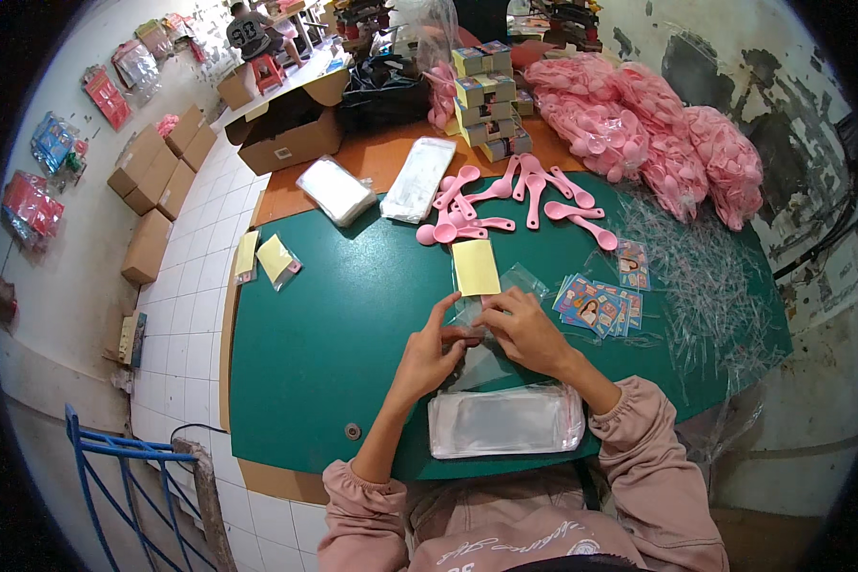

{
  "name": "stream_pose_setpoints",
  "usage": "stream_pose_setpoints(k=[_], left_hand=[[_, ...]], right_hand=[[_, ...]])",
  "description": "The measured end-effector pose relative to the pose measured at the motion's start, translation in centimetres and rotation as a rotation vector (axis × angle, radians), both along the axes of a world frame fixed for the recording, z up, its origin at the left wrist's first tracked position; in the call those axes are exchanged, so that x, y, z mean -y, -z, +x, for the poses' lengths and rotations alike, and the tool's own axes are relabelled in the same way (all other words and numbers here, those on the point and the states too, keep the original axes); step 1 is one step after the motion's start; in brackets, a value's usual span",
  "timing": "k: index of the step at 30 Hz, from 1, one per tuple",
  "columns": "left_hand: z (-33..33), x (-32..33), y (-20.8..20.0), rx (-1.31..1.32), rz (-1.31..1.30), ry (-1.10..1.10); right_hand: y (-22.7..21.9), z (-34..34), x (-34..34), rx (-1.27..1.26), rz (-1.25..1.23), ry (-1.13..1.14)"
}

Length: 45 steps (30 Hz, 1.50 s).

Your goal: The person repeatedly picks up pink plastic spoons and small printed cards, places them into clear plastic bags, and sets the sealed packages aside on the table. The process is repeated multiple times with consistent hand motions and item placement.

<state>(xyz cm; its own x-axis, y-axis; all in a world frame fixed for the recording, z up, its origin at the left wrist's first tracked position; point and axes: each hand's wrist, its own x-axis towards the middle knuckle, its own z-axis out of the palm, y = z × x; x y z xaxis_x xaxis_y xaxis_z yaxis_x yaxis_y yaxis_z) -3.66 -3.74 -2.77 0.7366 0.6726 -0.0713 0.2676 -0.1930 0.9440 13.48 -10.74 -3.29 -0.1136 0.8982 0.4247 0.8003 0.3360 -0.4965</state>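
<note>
Left hand [431,355] and right hand [524,329] both pinch a clear plastic sleeve [475,319] near the front edge of the green bench [324,334]; yellow card [475,267] lies just beyond.

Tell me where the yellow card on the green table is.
In the head view, the yellow card lies flat near the centre of the green table, just beyond both hands, with the loose pink spoons farther back.

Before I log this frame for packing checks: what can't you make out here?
Head view only:
- Clear sleeve between left hand and right hand: its contents are covered by the fingers.
- Picture cards: too small to tell the images.
- Stacked boxes: bent by the fisheye rim, faces unclear.
- Person at the far table: cut off by the top edge.
</note>
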Motion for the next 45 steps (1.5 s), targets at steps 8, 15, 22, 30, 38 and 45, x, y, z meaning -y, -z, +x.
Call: stream_pose_setpoints(k=[8, 15, 22, 30, 38, 45], left_hand=[[0.2, -0.1, 0.0, 0.292, -0.527, -0.135], [-0.2, -0.7, 2.3, 0.159, -0.256, -0.125], [-0.2, -0.8, 2.4, 0.156, -0.26, -0.177], [0.0, -0.2, 0.7, 0.087, -0.228, -0.076], [-0.2, -0.1, 0.4, 0.134, -0.332, -0.024], [0.1, -0.4, 1.5, 0.172, -0.408, -0.152]], right_hand=[[-1.4, -0.5, 0.6, -0.075, -0.144, -0.174], [-0.5, -1.1, 0.0, -0.206, 0.065, 0.044], [-1.4, -1.0, 0.6, 0.028, -0.182, -0.201], [-0.2, -0.9, 0.1, -0.036, -0.034, -0.065], [-0.8, -1.2, 0.3, 0.058, -0.041, -0.091], [0.0, -2.0, 0.1, 0.397, 0.143, -0.05]])
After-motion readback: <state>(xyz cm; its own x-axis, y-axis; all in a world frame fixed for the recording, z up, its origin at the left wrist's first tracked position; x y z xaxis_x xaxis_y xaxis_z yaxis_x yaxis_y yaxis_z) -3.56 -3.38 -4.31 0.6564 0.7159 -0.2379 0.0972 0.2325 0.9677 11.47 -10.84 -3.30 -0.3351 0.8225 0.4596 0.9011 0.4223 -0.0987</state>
